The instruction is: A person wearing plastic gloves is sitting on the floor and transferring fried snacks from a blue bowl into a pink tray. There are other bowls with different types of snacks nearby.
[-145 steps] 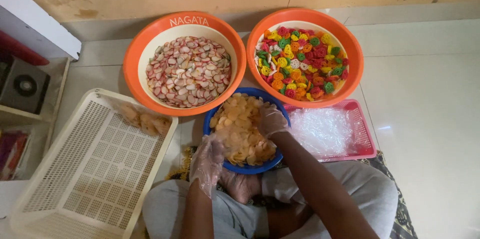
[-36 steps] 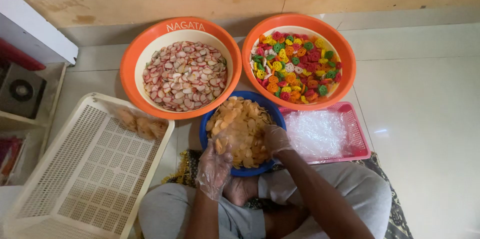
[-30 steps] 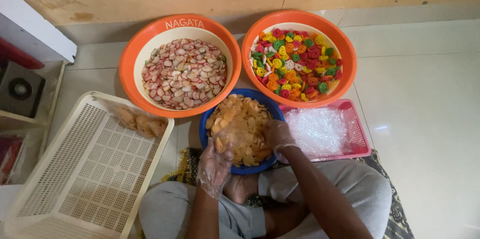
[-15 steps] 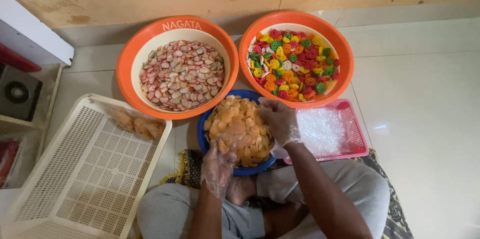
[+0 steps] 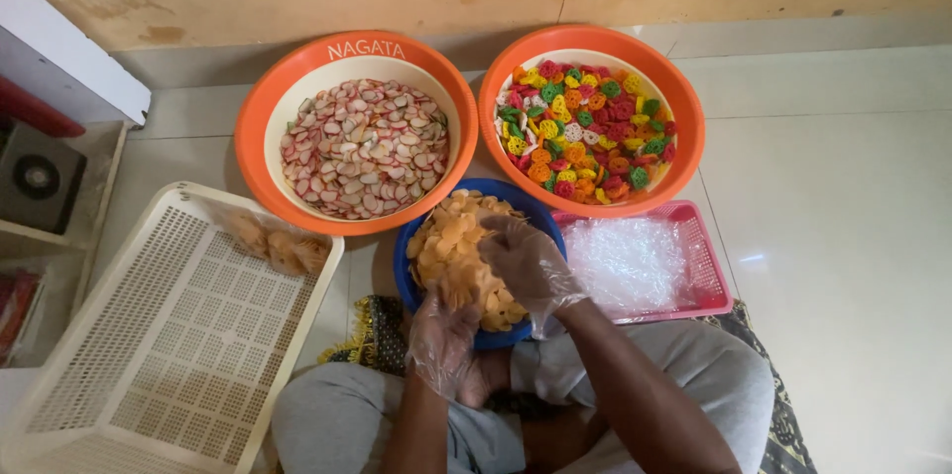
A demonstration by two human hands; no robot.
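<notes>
A blue bowl [image 5: 415, 288] heaped with round yellow-orange chips [image 5: 448, 241] stands on the floor in front of my knees. My right hand [image 5: 526, 261], in a clear plastic glove, lies over the right side of the heap with its fingers curled down on some chips. My left hand [image 5: 441, 335], gloved as well, is at the bowl's near rim and grips a small clear plastic bag with a few chips at its mouth. The two hands are close together, almost touching.
Two orange basins stand behind the bowl: one [image 5: 260, 117] holds pink-and-white chips, the other [image 5: 686, 127] multicoloured wheel-shaped snacks. A pink tray [image 5: 712, 271] of clear bags is at the right. A white lattice basket [image 5: 149, 335] at the left holds filled packets [image 5: 283, 248]. A shelf unit [image 5: 59, 67] stands far left.
My right hand has come from the bowl's right rim leftwards and down over the chips, towards my left hand. My left hand has stayed at the near rim with the bag.
</notes>
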